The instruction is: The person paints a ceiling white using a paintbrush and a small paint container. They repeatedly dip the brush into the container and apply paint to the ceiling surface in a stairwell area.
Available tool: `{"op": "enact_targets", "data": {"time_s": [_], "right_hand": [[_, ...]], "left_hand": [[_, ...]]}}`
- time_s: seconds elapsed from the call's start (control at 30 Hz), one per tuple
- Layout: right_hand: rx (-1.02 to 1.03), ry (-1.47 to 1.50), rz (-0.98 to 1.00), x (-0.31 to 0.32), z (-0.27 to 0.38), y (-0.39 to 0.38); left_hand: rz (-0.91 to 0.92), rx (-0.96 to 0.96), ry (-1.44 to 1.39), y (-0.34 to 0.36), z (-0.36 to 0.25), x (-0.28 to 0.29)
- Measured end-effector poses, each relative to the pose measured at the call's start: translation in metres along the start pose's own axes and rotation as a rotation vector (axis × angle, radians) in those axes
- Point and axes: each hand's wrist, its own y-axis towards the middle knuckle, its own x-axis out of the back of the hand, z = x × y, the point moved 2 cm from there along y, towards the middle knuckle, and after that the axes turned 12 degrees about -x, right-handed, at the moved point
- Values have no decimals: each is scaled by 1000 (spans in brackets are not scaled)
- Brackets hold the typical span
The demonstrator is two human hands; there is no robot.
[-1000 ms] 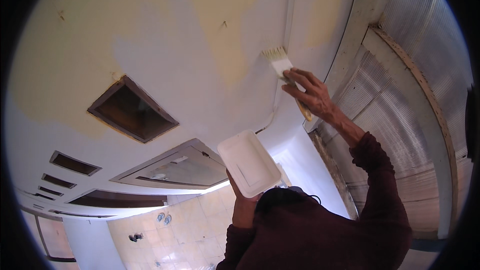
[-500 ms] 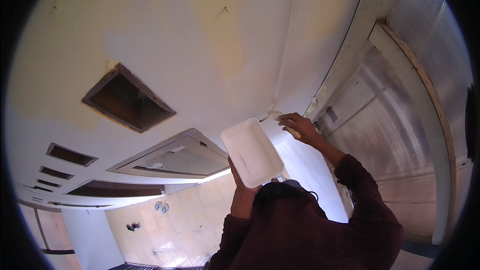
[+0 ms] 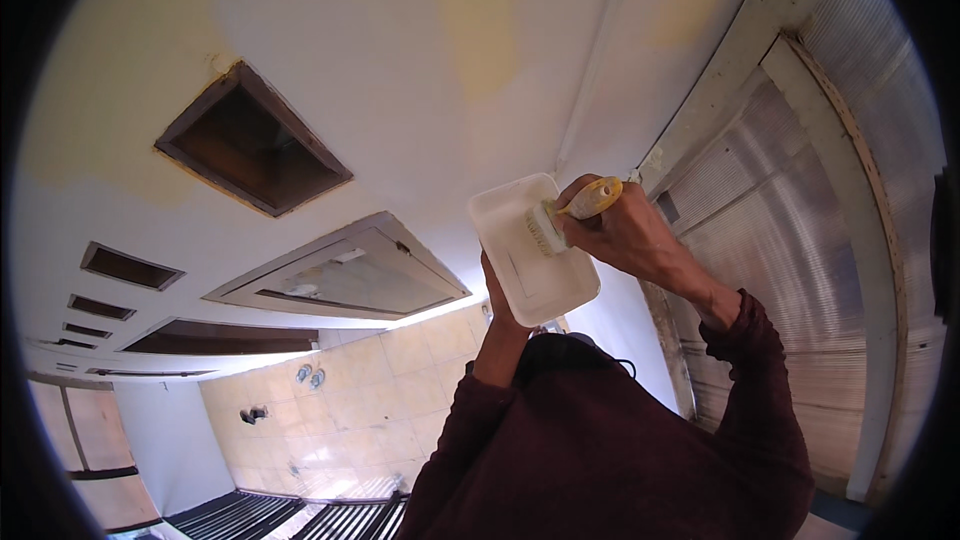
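Note:
My left hand (image 3: 505, 305) holds up a white rectangular tub (image 3: 523, 280) from its near left side; most of its fingers are hidden behind the tub. Inside, the walls and bottom look white. My right hand (image 3: 630, 230) grips a paintbrush (image 3: 597, 197) by its yellowish handle. The brush's wide bristles point down into the tub, at its right side. Beyond both hands rises a wall (image 3: 400, 90), painted white in part with yellow patches showing.
A dark-framed opening (image 3: 255, 140) and a framed window (image 3: 340, 275) sit in the wall to the left. Ribbed translucent panels (image 3: 770, 270) in a pale frame stand close on the right. Far below lies a tiled floor (image 3: 370, 410) with a pair of sandals (image 3: 311, 376).
My right hand has brought the paintbrush from the wall corner back into the tub, its handle now turned up. The tub has shifted slightly up and right in view.

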Motion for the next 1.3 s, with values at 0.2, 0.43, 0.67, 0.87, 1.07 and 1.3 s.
{"op": "enact_targets", "data": {"time_s": [0.2,0.43,0.67,0.87,1.07,1.3], "right_hand": [[-108,137,36,-14,-17,2],[-288,825,-3,-10,-48,0],[-117,1207,-142,-8,-39,20],[250,1053,-377,19,12,81],[311,946,-648,26,5,97],[593,167,-797,23,17,57]], "left_hand": [[-21,-3,-24,-5,1,-11],[-78,-59,73,-3,-12,-15],[-74,-122,32,8,-33,-30],[-57,-166,96,9,-46,-16],[-100,-246,133,-7,-53,-5],[-128,-218,89,-17,-58,17]]}}
